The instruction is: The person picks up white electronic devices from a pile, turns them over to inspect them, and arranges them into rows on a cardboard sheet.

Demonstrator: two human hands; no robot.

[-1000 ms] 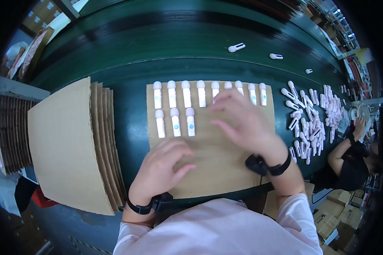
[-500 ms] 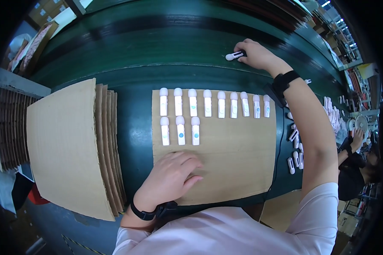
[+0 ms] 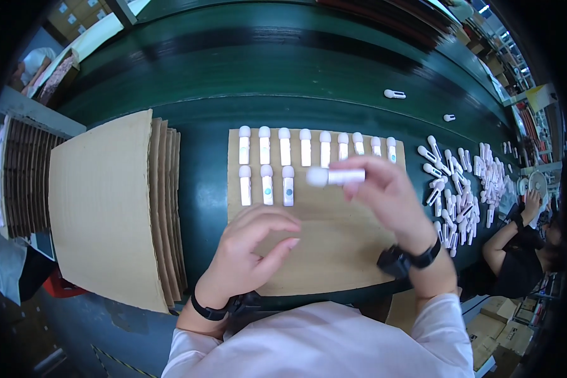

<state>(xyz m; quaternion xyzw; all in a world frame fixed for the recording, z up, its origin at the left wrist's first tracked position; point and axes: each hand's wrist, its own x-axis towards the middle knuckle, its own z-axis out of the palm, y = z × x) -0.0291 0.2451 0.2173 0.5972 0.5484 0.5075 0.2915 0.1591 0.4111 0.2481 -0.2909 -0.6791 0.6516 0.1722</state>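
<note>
A small white wand with a round head [image 3: 317, 177] lies sideways in my right hand [image 3: 387, 195], pinched between thumb and fingers and slightly blurred. It is held above a flat brown cardboard sheet [image 3: 334, 252]. On that sheet, white round-headed wands stand in two lines: a full far row [image 3: 285, 148] of several and a nearer row [image 3: 268, 186] of three at the left. Some carry a bluish-green round spot. My left hand [image 3: 249, 246] hovers over the sheet's near left part, thumb and fingers apart, holding nothing.
Left of the sheet stands a stack of cardboard sheets [image 3: 101, 208]. A loose pile of wands [image 3: 463, 208] lies on the right of the green table [image 3: 201, 145]. Single wands [image 3: 394, 94] lie farther back. At the far right a co-worker's arm [image 3: 507, 236] shows.
My right hand has come back from the far green surface to above the cardboard, bringing the wand. My left hand has turned slightly, its thumb and fingers still apart.
</note>
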